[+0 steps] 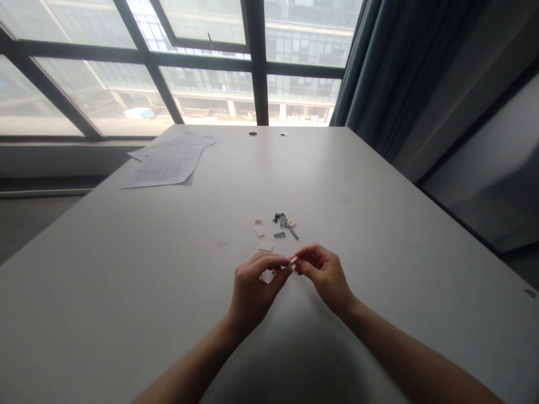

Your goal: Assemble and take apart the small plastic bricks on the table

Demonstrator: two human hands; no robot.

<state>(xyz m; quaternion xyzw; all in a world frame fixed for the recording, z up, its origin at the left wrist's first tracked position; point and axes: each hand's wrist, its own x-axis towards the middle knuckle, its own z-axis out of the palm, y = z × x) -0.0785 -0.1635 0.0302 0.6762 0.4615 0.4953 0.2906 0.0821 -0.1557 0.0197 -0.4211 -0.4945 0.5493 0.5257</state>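
Observation:
Between my two hands is a small cream-white building-block piece (293,261), raised a little above the table. My left hand (259,280) pinches its left end between thumb and fingers. The thumb and fingertips of my right hand (324,272) close on its other end. A few pale pieces lie under and behind my left hand, mostly hidden by it. Just past my fingers are a flat white plate piece (265,247), another white piece (259,231) and a small pinkish-white brick (257,221).
Beyond my hands lies a cluster of black pieces (278,217), with a grey slotted piece (279,235) and a grey bar (294,234) beside it. Printed papers (168,165) rest at the far left of the white table (379,252). A curtain (379,73) hangs at the right.

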